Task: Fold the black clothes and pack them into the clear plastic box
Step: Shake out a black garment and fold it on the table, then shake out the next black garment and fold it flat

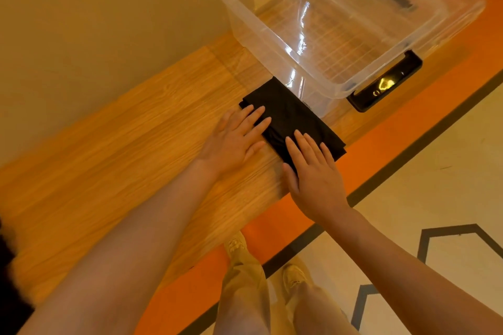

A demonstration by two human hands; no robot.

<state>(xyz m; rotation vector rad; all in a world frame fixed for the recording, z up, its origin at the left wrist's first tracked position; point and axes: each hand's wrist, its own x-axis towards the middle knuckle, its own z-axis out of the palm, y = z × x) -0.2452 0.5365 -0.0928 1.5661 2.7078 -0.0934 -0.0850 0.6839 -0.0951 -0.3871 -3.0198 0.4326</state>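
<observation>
Both forearms reach out from the bottom of the view toward a wooden tabletop, with tan trousers and shoes visible below its edge. On it lies the black garment, already folded into a compact rectangle that sits just against the near wall of the clear plastic box. The left hand lies flat, fingers straight and slightly spread, its fingertips pressing the garment's left edge while the palm rests on the wood. The right hand is likewise flat and spread, fingers laid over the near corner of the cloth — neither hand pinches or curls round anything.

The folding looks essentially finished; this reads as a last smoothing press. The box stands open and appears empty, its lid propped at the far side — so packing is all still to do. Only this one black piece shows, and whether more clothes wait out of view cannot be told.
</observation>
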